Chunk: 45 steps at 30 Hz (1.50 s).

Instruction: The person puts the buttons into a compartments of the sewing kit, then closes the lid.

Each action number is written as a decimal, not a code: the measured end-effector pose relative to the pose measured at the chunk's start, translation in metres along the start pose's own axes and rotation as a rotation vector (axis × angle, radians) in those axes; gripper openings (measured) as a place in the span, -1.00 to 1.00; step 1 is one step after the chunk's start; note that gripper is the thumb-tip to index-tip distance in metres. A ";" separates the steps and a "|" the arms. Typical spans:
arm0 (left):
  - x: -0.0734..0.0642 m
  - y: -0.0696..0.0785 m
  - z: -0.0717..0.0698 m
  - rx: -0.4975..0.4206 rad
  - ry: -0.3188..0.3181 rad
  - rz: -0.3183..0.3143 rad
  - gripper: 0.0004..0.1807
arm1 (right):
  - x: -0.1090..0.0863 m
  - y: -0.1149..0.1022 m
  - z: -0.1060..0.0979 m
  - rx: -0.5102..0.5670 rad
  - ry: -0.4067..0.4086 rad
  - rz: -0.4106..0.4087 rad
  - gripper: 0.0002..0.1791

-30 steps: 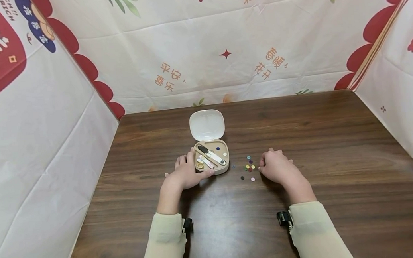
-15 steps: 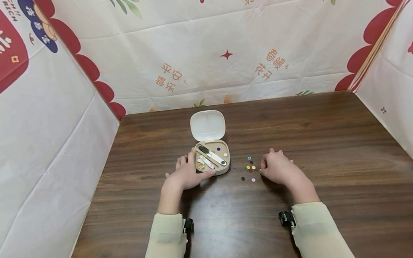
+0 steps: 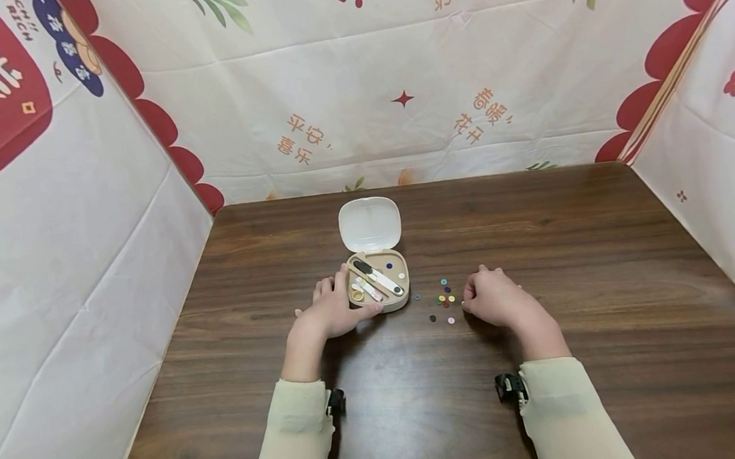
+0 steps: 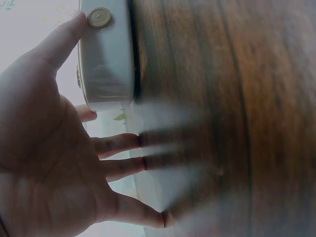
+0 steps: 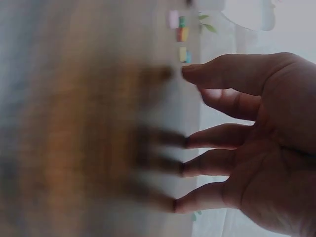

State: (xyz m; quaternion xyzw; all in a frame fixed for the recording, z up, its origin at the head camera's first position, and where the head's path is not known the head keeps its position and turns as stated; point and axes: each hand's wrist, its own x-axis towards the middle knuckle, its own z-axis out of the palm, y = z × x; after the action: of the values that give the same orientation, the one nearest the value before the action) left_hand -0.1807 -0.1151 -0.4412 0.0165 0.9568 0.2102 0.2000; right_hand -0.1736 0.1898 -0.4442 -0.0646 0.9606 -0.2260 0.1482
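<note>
A small sewing box (image 3: 405, 304) stands on the table, its white lid (image 3: 370, 224) raised at the back. In its tray lie a slim black-and-silver tool (image 3: 380, 278), a gold ring-shaped piece (image 3: 358, 295) and two buttons. My left hand (image 3: 328, 312) touches the box with a straight thumb at the front, beside a round stud (image 4: 98, 18), and the index finger at the left. Its other fingertips reach the tabletop. To the right of loose buttons (image 3: 451, 299), my right hand (image 3: 494, 297) rests its fingertips on the table. Nothing shows between its thumb and fingers.
A brown wood-grain table (image 3: 601, 277) spreads around the box. Printed white cloth (image 3: 357, 81) hangs along its back and both sides. Several small buttons lie between the box and the right hand, with a black button (image 3: 433, 318) and a pink button (image 3: 451, 320) nearest the front.
</note>
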 end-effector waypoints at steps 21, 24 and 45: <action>0.001 -0.002 0.001 -0.001 -0.001 -0.007 0.24 | 0.027 -0.063 -0.033 0.021 0.068 -0.110 -0.84; 0.002 -0.001 0.002 0.001 -0.002 -0.006 0.24 | 0.030 -0.068 -0.032 0.014 0.054 -0.094 -0.83; 0.001 0.001 0.002 0.015 0.005 -0.003 0.22 | 0.047 -0.103 -0.026 0.021 0.075 -0.020 -0.90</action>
State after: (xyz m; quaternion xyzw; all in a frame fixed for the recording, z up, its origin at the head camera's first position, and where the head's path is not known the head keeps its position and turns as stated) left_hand -0.1809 -0.1139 -0.4427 0.0162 0.9589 0.2026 0.1980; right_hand -0.2209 0.1001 -0.3878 -0.0643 0.9624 -0.2399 0.1102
